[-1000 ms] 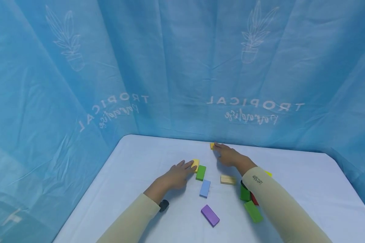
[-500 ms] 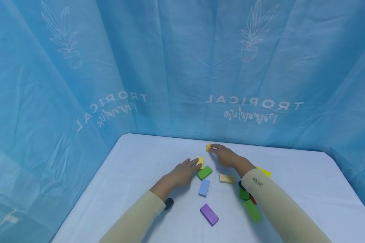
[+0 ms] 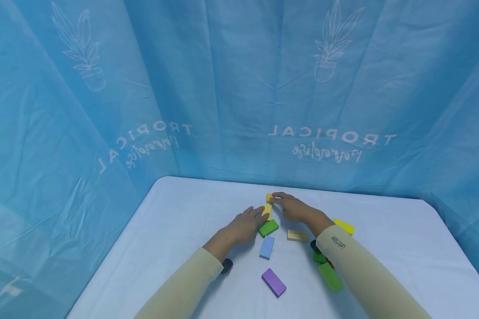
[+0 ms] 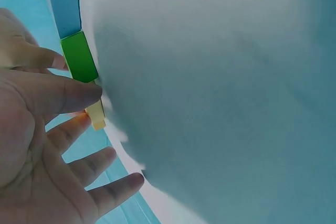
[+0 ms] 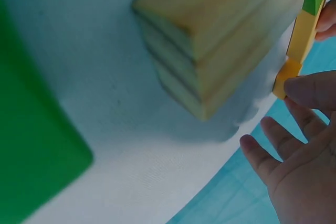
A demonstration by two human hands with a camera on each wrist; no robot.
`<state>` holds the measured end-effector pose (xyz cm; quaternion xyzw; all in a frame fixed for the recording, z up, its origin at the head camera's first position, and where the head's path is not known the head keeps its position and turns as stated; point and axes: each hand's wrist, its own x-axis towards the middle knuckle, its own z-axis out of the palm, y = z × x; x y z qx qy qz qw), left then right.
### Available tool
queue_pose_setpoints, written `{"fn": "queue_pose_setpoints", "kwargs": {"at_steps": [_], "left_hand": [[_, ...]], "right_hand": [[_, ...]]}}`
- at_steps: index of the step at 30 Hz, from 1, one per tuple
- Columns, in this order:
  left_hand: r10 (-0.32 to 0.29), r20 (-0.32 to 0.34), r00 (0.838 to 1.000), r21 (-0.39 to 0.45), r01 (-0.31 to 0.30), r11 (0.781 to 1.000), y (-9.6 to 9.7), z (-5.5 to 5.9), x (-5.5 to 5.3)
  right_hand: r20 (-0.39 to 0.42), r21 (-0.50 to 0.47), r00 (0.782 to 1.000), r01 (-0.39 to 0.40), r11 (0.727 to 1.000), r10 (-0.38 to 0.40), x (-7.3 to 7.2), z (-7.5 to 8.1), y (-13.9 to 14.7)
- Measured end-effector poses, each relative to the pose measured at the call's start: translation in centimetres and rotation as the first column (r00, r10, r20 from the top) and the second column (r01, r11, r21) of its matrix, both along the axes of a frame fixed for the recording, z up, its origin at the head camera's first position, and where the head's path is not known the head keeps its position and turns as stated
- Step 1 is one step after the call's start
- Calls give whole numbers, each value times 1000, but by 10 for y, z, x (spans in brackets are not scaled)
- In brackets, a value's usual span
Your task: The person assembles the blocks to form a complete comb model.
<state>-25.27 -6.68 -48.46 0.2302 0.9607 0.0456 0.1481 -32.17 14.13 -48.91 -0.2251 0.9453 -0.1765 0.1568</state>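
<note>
Thumb and forefinger of my left hand (image 3: 244, 226) pinch a pale yellow block (image 3: 267, 212) from its two sides, the other fingers spread. A green block (image 3: 268, 228) lies at the near end of that one. Toward the back of the table, my right hand (image 3: 294, 208) pinches a small orange-yellow block (image 3: 269, 198) between thumb and forefinger. In the right wrist view the orange-yellow block (image 5: 287, 78) sits right at the far end of the pale yellow block (image 5: 303, 38). The thumb covers part of the pale yellow block (image 4: 95, 113) in the left wrist view.
Nearer lie a light blue block (image 3: 267, 247), a purple block (image 3: 273, 282) and a small stack of plain wooden blocks (image 3: 297, 235). A bright yellow block (image 3: 344, 226), green blocks (image 3: 330, 277) and a red one lie by the right sleeve. Blue curtain (image 3: 239, 110) hangs behind the table.
My right hand has brought the orange-yellow block left and nearer. My left hand has shifted the pale yellow block right and slightly back. The green block has turned.
</note>
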Motion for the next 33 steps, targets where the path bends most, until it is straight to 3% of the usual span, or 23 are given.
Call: {"fn": "queue_pose_setpoints", "kwargs": {"at_steps": [11,33], "left_hand": [[-1,4,1000,-21,1,1000,4,1,-8],[33,20,999,-26,-32,999,8,-2,-16]], "right_hand": [[37,7,999,34,999,-34,10,8,-7],[71,-26,997,35,999,-33,5,9,-6]]}}
